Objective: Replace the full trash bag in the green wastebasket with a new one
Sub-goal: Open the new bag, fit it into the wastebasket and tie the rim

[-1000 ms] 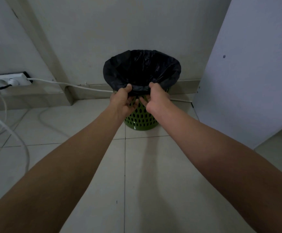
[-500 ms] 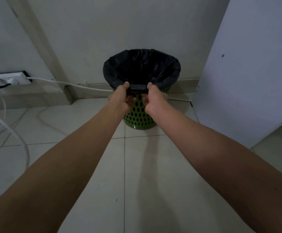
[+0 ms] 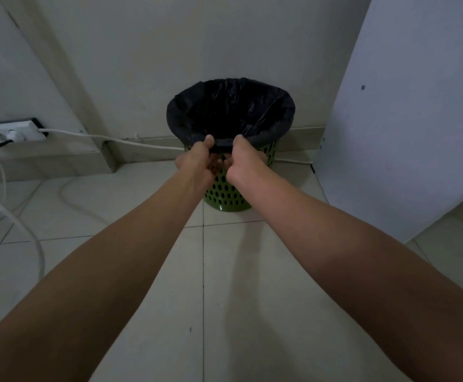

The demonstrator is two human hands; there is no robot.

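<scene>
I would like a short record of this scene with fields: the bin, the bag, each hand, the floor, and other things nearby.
bin: green wastebasket with holes, upright on the floor near the wall
bag: black bag lining the bin, its edge folded over the rim; contents not visible
left hand: left hand pinching the bag's near edge
right hand: right hand pinching the same edge, beside the left
floor: pale tiles
nearby: white power strip at left, white cable running behind the bin, white panel at right
</scene>
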